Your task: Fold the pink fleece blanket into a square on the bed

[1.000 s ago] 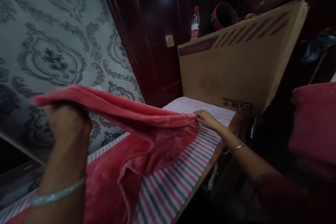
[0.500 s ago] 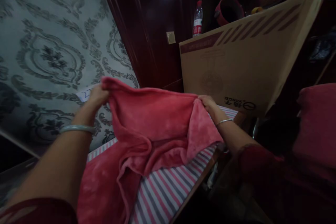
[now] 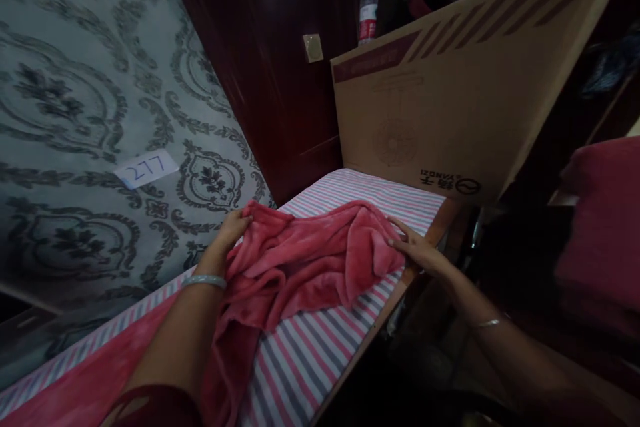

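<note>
Pink-red plush cloth (image 3: 320, 247) lies in loose, bunched folds on a striped sheet (image 3: 305, 360) in the head view, with a flatter stretch of it running toward the near left. Half a second ago its far edge was held up between both hands; now that edge has come down onto the sheet. The left hand (image 3: 233, 228) pinches the far left corner, fingers closed on the fabric, beside the patterned wall. The right hand (image 3: 421, 252) is at the cloth's right end, thumb and fingers parted, the thumb at the fabric's edge without a firm grip. The lowering seems to have placed this end without flattening it: ridges remain between the hands. Beyond the sheet stands a cardboard box (image 3: 450, 100).
</note>
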A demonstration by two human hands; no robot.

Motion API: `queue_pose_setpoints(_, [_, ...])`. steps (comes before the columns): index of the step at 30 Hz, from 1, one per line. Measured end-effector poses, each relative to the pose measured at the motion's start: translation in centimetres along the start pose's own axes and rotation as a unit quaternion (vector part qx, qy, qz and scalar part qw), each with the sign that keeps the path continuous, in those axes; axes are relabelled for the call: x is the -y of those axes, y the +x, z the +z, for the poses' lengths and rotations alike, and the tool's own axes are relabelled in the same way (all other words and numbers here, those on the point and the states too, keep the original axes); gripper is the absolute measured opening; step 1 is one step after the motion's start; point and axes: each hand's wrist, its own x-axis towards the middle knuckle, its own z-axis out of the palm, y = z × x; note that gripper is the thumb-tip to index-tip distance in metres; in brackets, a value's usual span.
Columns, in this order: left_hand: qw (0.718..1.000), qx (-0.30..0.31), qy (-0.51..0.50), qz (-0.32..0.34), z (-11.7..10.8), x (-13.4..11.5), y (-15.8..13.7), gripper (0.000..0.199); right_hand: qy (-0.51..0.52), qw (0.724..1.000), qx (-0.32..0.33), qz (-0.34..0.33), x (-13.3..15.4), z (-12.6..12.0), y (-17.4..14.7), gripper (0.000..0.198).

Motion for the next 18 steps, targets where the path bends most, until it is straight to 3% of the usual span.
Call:
queue_pose_setpoints(4, [0.997,0.010,-0.055,-0.048,0.6,-1.2,-0.1,0.013,0.071,0.997,-0.024,-0.011,2.2,0.8,-2.3,0.067])
queue_pose_setpoints(8, [0.980,0.049,-0.190,0.029,3.5,-1.5,-4.7,0.027,0.187,0.982,0.012,-0.036,6.0,4.6,-2.6,0.039])
queue_pose_setpoints(11, [0.977,0.076,-0.186,0.069,6.4,0.5,-9.9,0.035,0.222,0.973,0.068,-0.016,6.9,9.2,-2.3,0.032])
queue_pose_setpoints(14, [0.982,0.096,-0.139,0.081,8.4,3.3,-14.2,0.033,0.259,0.958,0.121,0.034,5.8,13.2,-2.4,0.030])
queue_pose_setpoints(18, [0.989,0.071,-0.069,0.113,8.9,5.9,-16.9,0.024,0.273,0.954,0.120,0.041,3.8,15.8,-3.7,0.039])
